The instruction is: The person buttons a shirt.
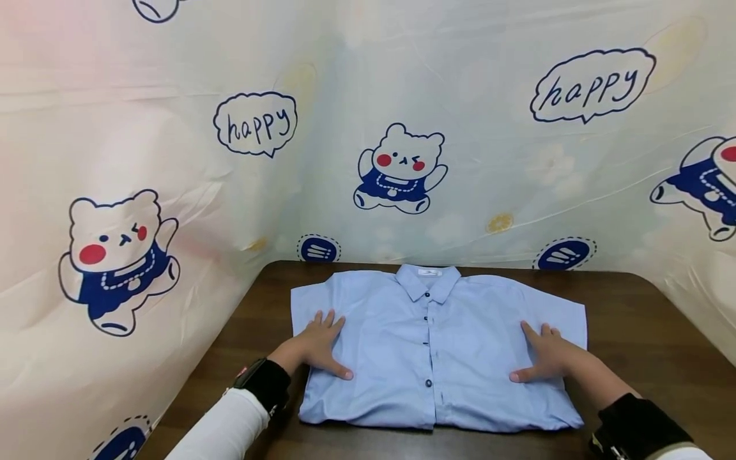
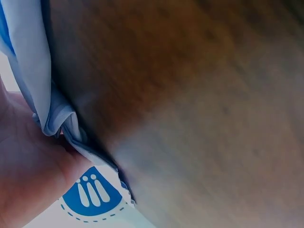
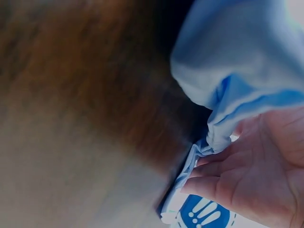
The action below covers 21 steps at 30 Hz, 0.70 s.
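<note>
On the dark wooden table [image 1: 632,319] in front of you lies a light blue shirt [image 1: 437,358], folded into a wide, soft-edged rectangle. Its cloth is thin, smooth and matte, with only faint creases, and a row of small dark buttons [image 1: 428,382] runs down the middle. The collar [image 1: 428,281] points away from you toward the backdrop, so the button line runs front to back, while the folded shape's long axis runs from your left to your right. The table's grain is brown and slightly glossy, with rounded far corners.

Your left hand [image 1: 318,345] lies flat on the shirt's left part, fingers straight and spread, thumb angled toward the middle. Your right hand [image 1: 546,358] mirrors it on the right part, also flat and pressing, gripping nothing. Both wrist views are blurred; they show bunched folds of blue cloth against your palms and the table.

Behind the table hangs a shiny, wrinkled plastic sheet [image 1: 489,160] printed with cartoon bears [image 1: 399,169] and "happy" speech bubbles [image 1: 255,122].
</note>
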{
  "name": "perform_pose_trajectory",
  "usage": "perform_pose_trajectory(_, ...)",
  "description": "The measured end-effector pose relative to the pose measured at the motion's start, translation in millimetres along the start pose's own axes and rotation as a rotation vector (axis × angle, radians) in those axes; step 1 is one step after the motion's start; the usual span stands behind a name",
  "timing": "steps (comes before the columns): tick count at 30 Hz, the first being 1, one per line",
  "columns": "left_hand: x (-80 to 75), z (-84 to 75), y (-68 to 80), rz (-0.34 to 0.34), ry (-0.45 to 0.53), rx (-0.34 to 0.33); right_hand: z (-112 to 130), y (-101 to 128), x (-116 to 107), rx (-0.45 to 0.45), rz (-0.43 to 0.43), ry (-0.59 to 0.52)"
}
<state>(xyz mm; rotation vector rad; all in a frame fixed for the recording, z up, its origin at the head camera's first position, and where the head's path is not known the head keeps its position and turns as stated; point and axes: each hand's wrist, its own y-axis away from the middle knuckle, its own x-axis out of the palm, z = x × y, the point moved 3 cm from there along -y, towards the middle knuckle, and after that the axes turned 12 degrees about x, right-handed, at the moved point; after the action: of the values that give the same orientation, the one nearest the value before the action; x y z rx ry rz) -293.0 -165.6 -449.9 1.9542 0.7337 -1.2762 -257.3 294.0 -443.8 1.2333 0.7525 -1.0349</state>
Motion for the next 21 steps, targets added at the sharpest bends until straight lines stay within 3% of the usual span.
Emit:
perform_pose_trajectory(11,1.2,1.2,-0.9,-0.006,0.006,-0.018,1.2,1.3,-1.5,0.006,0.012,-0.02)
perform_pose_trajectory(21,-5.3,-3.9,-3.3,0.038,-0.015,-0.024,3.2,2.0,-2.9,0.017,0.043,0.017)
